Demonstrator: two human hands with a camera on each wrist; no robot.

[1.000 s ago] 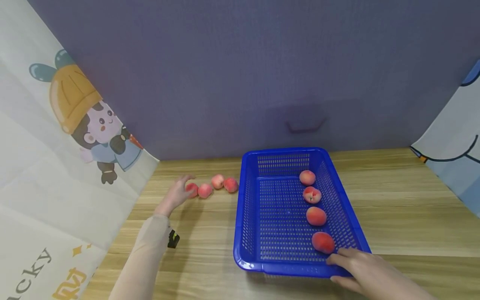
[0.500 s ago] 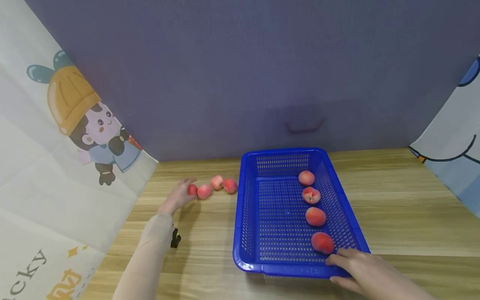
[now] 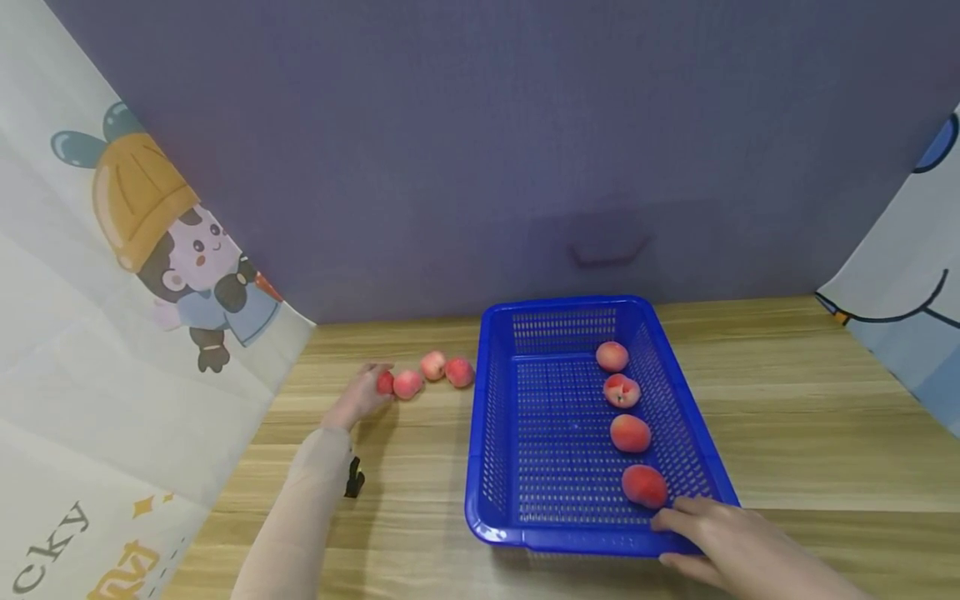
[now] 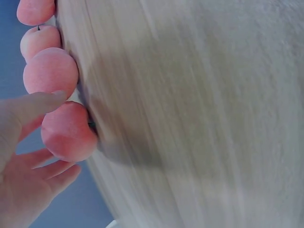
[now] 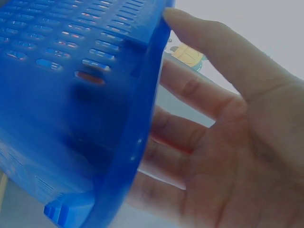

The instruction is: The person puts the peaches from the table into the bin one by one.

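Left wrist view: the end peach (image 4: 69, 135) is lying on the tabletop (image 3: 420, 492), your left hand (image 3: 360, 398) cupping it between thumb and fingers; how firm that grip is, I cannot tell. You should be seating the fingertips low, sparing the next peach (image 4: 50, 71) any thumb nudge. Your right hand (image 3: 720, 533) is holding the basket (image 3: 585, 538) by its near right corner.

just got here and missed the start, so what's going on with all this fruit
A person's left hand grips a peach at the end of a row on the table, with three other peaches beyond it. The right hand holds the blue basket by its rim at the near right corner. Four more peaches lie inside, lined up along its right side.
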